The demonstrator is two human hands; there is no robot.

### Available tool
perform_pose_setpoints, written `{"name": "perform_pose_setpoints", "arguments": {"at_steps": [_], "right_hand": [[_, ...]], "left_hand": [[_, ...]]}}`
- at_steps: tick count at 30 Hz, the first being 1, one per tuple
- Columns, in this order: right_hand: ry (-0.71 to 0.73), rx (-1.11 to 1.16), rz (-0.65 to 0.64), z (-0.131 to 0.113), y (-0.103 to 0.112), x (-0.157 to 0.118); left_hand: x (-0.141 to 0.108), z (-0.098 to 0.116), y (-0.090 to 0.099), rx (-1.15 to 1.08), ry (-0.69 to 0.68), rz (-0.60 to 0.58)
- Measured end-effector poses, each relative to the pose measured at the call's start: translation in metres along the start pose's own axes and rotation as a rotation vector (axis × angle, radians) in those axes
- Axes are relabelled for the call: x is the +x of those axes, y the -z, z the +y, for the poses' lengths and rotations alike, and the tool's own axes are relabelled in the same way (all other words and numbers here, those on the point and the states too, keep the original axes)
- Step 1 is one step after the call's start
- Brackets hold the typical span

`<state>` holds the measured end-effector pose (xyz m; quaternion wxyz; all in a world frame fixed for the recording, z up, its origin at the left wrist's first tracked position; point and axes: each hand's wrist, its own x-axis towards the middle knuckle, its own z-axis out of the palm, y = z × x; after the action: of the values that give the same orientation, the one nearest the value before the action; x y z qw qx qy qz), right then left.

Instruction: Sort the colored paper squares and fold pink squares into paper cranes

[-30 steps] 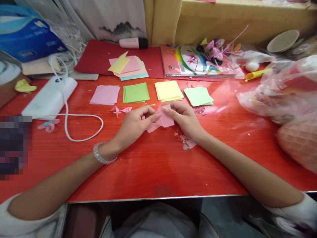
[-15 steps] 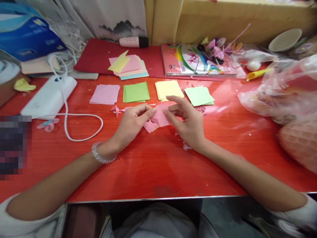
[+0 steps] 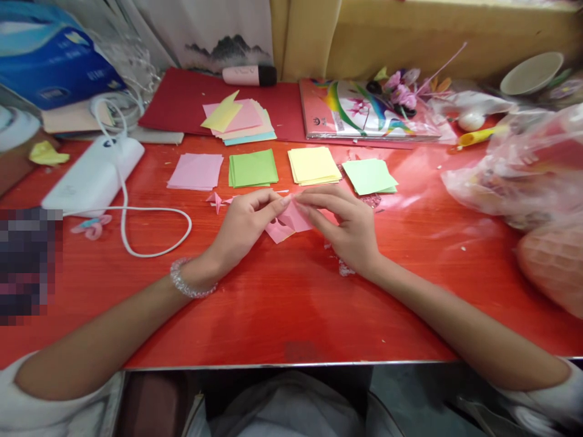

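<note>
Pink paper [image 3: 298, 221] with folds in it is pinched between both hands, just above the red table [image 3: 273, 303]. My left hand [image 3: 251, 221] closes thumb and fingers on its left side. My right hand [image 3: 344, 221] grips the upper right part, its fingertips almost meeting the left thumb. Part of the paper is hidden behind the fingers. Small folded pink paper pieces [image 3: 217, 202] lie left of my left hand. Beyond the hands sit stacks of square paper: pink [image 3: 195, 171], green [image 3: 253, 168], yellow [image 3: 314, 165] and light green [image 3: 370, 176].
A white power bank [image 3: 93, 176] with a looped cable [image 3: 189, 227] stands at left. Behind the stacks lie more loose sheets [image 3: 246, 118], a pink marker [image 3: 248, 76] and a colourful packet [image 3: 355, 109]. Plastic bags [image 3: 510, 164] crowd the right side.
My right hand's raised index finger has come down and left onto the pink paper, closer to my left thumb. The left hand keeps its grip. The view has shifted slightly.
</note>
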<state>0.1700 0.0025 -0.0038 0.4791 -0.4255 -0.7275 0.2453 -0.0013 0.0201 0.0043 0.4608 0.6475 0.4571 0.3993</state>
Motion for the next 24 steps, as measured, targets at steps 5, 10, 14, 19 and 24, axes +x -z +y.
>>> {"name": "perform_pose_setpoints", "arguments": {"at_steps": [5,10,14,19,24], "right_hand": [[-0.069,0.129,-0.011,0.002,0.000,0.002],[-0.246,0.263,-0.053,0.007,-0.001,0.005],[-0.366,0.456,-0.053,0.012,-0.002,0.006],[-0.495,0.695,-0.188,0.016,-0.002,0.007],[-0.564,0.712,-0.317,0.013,0.001,0.010]], "left_hand": [[-0.001,0.000,0.000,0.034,-0.008,-0.026],[-0.002,0.001,0.000,0.065,-0.007,-0.065],[-0.002,0.002,-0.001,0.093,-0.011,-0.068],[-0.002,0.002,0.001,0.092,-0.010,-0.089],[-0.001,-0.001,0.002,0.113,-0.012,-0.074]]}}
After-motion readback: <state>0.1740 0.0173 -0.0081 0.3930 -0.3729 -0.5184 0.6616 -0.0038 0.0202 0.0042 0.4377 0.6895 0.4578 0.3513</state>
